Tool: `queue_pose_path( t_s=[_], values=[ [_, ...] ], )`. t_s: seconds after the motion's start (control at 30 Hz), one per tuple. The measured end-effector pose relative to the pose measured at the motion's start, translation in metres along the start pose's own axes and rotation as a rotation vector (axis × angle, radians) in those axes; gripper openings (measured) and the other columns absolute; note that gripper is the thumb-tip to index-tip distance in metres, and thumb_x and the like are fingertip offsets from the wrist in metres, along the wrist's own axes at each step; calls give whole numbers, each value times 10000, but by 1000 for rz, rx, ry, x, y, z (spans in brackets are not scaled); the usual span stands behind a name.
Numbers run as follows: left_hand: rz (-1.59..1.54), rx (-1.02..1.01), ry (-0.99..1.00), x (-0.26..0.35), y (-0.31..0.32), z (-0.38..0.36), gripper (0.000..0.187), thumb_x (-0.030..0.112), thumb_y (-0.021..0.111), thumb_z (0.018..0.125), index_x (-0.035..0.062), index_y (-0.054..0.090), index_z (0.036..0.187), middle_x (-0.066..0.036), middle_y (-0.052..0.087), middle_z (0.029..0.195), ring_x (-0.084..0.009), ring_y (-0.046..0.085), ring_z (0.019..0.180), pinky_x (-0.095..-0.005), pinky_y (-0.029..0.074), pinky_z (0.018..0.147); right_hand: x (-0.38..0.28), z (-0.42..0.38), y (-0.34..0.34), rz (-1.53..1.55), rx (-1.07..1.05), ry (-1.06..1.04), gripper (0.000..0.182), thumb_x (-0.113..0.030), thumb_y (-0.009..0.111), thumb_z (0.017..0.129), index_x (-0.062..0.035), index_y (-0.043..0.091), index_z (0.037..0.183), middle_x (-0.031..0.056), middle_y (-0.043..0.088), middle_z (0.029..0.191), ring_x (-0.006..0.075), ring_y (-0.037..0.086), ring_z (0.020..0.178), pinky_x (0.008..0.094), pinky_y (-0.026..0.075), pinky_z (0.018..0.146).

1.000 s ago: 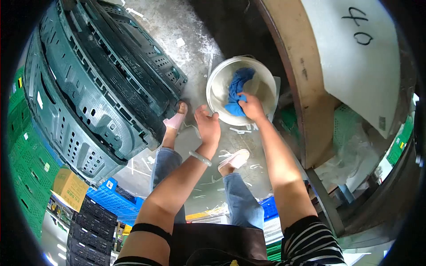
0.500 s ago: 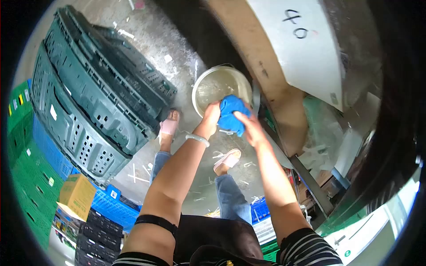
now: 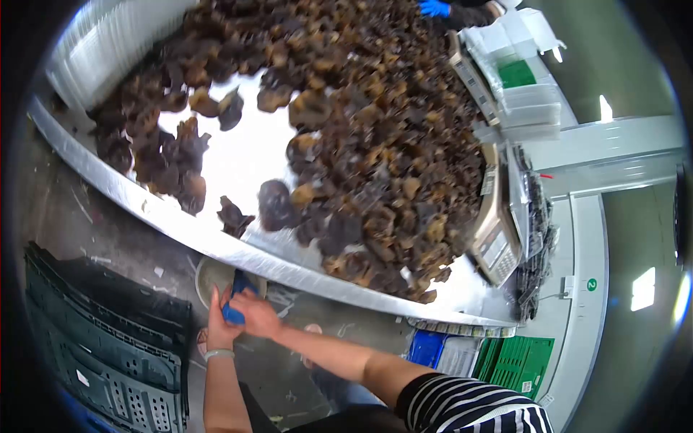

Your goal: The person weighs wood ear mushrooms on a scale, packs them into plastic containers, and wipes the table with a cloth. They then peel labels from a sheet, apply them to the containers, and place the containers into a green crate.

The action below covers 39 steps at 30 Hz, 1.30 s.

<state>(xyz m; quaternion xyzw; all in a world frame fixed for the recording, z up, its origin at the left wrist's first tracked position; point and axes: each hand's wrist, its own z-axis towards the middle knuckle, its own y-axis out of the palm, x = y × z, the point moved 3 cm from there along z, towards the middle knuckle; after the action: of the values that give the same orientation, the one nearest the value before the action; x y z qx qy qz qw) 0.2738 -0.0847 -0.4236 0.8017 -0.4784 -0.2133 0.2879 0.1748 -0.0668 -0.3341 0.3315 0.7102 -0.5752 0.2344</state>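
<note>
A blue cloth (image 3: pixel 232 313) is bunched between my two hands, low at the left of the head view. My left hand (image 3: pixel 221 322) is closed round its near side, and my right hand (image 3: pixel 254 315) grips it from the right. Part of the cloth sticks up past my fingers. Just behind it on the floor stands a pale bucket (image 3: pixel 205 283), partly hidden by the cloth, my hands and the table edge.
A metal table (image 3: pixel 209 245) holds a wide heap of dark brown, wood-ear-like pieces (image 3: pixel 390 195). Scales (image 3: pixel 497 252) stand on its right side. A blue-gloved hand (image 3: pixel 434 9) of another person is at the far end. Dark green crates (image 3: pixel 108 346) stand left; a green crate (image 3: pixel 516 364) sits right.
My view has swung up and right, bringing the table and its heap into sight. Both hands still grip the cloth, which now looks more tightly bunched.
</note>
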Motion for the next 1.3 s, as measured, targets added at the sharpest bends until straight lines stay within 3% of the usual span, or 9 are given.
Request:
queue_pose_path(
  t_s=[0.17, 0.27, 0.37, 0.47, 0.6, 0.73, 0.97, 1.17, 1.3],
  values=[
    [89, 40, -132, -6, 42, -14, 344, 409, 588, 918, 75, 634, 984, -112, 673, 935, -241, 665, 849, -355, 542, 792, -16, -10, -30, 160, 107, -148, 408, -157, 750, 621, -72, 565, 974, 119, 559, 980, 347, 530, 976, 416, 456, 892],
    [56, 60, -187, -13, -6, 27, 385, 451, 582, 910, 83, 632, 1013, -132, 665, 983, -267, 651, 917, -393, 529, 844, -7, -8, -32, 352, -26, 59, 483, -142, 749, 586, -44, 545, 1013, 147, 573, 1058, 372, 526, 1053, 419, 408, 960],
    [157, 153, -281, -9, 35, -8, 422, 508, 539, 904, 109, 649, 988, -113, 681, 1008, -305, 651, 942, -460, 514, 874, 11, -10, -30, 366, -138, 160, 461, -215, 761, 665, -50, 571, 1052, 157, 572, 1077, 335, 540, 1076, 397, 391, 1004],
    [39, 53, -160, -15, 41, -9, 443, 512, 546, 904, 107, 618, 1069, -128, 644, 1095, -316, 601, 1041, -475, 475, 946, 6, -16, -35, 471, 300, 160, 507, -325, 756, 708, -71, 580, 1110, 160, 573, 1114, 329, 541, 1108, 396, 402, 995],
    [20, 99, -22, -27, 34, 3, 351, 430, 532, 925, 107, 591, 1048, -122, 640, 1029, -282, 616, 945, -422, 509, 867, -16, -22, -32, 26, 173, 370, 454, -397, 667, 816, -85, 579, 1134, 136, 570, 1162, 344, 540, 1114, 421, 462, 926],
    [139, 221, 121, -22, 29, 16, 256, 336, 521, 938, 91, 588, 972, -99, 629, 918, -248, 612, 869, -405, 516, 803, -24, -18, -35, -25, 392, 365, 320, -347, 586, 880, -63, 588, 1030, 153, 617, 1008, 373, 601, 946, 456, 501, 790],
    [69, 304, 164, -24, 24, 11, 272, 339, 479, 952, 97, 602, 972, -70, 639, 934, -246, 618, 883, -394, 517, 830, -12, -4, -26, -64, 237, 423, 274, -311, 547, 901, -38, 550, 917, 179, 622, 948, 385, 619, 869, 461, 505, 740],
    [0, -36, -77, -20, 91, -63, 344, 410, 484, 943, 141, 608, 1118, -69, 643, 1138, -245, 607, 1075, -398, 483, 942, -32, -12, -61, 55, 227, 234, 200, -232, 576, 882, -40, 554, 932, 158, 577, 897, 366, 593, 861, 455, 479, 734],
    [-110, 120, -149, -29, 67, -90, 417, 467, 492, 930, 140, 586, 1172, -92, 597, 1237, -268, 562, 1160, -451, 449, 986, -72, -36, -69, -138, 165, -240, 144, -181, 599, 829, -67, 538, 893, 100, 518, 874, 277, 533, 881, 375, 428, 770]
  ],
)
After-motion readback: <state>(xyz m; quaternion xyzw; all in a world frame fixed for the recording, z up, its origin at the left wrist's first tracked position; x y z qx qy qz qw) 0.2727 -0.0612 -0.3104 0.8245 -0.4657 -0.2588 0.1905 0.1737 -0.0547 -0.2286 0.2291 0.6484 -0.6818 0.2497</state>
